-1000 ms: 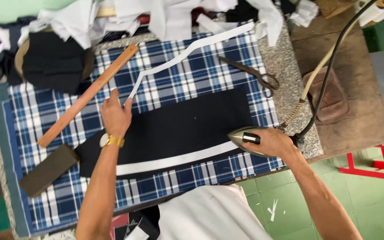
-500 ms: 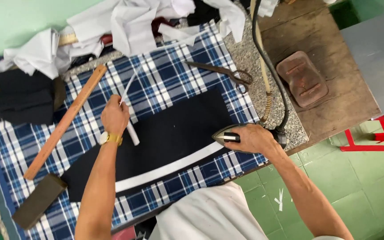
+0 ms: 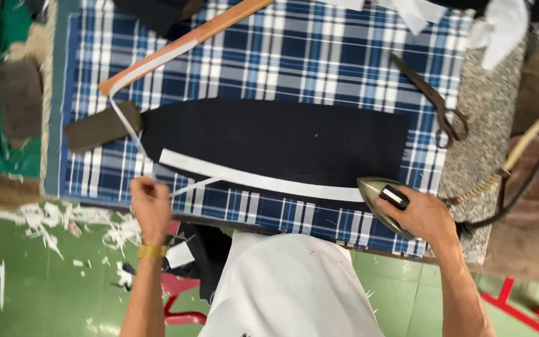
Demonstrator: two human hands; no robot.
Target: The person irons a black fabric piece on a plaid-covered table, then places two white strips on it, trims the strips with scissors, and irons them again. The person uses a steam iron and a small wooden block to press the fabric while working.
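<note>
The left hand [image 3: 150, 206] hangs past the near edge of the desk [image 3: 478, 156], fingers pinched shut on a loose white strip [image 3: 133, 134]. The strip runs up across the plaid cloth [image 3: 294, 56] and lies along the wooden ruler [image 3: 182, 47] at the far left, so the slack stays off the dark fabric [image 3: 282, 140].

The right hand [image 3: 422, 215] is wrapped around the handle of the iron [image 3: 378, 193]. The iron's nose sits at the right end of a second white band [image 3: 257, 181], which lies flat along the fabric's near curved edge; whether the sole presses down is hard to tell.

A dark block [image 3: 98, 126] touches the fabric's left tip. Scissors [image 3: 435, 100] lie well apart at the far right, near the cord [image 3: 531, 137]. The plaid beyond the fabric is open; the near edge leaves little margin.
</note>
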